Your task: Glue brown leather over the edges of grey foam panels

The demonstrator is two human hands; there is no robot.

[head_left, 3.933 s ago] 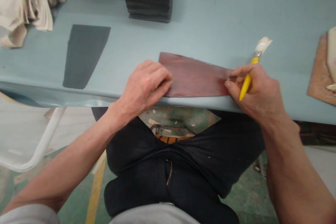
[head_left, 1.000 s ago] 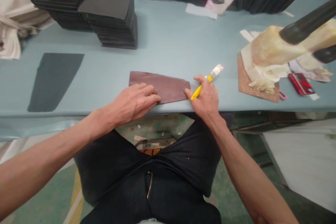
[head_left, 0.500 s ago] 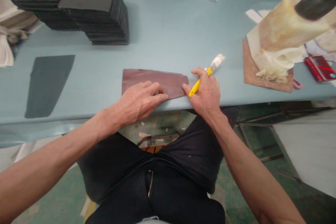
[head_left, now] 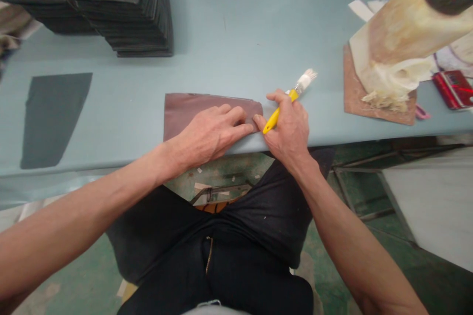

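A brownish-maroon leather piece (head_left: 185, 108) with one rounded end lies near the front edge of the table. My left hand (head_left: 214, 130) rests on it, fingers loosely bent and thumb along its near edge, not wrapped round anything. A paintbrush (head_left: 278, 115) with a yellow handle and whitish bristles is gripped in my right hand (head_left: 290, 125), bristles pointing away from me to the right. The right thumb touches the rounded right end of the leather piece.
Tall stacks of dark pieces (head_left: 144, 15) stand at the back left. A single dark piece (head_left: 55, 118) lies at the left. On the right, a stained plastic container (head_left: 395, 29) sits on a brown board (head_left: 354, 98), beside a shiny red object (head_left: 453, 89).
My left hand has slid right along the leather piece, closer to my right hand. The right hand keeps the brush at the rounded end. The view has shifted slightly.
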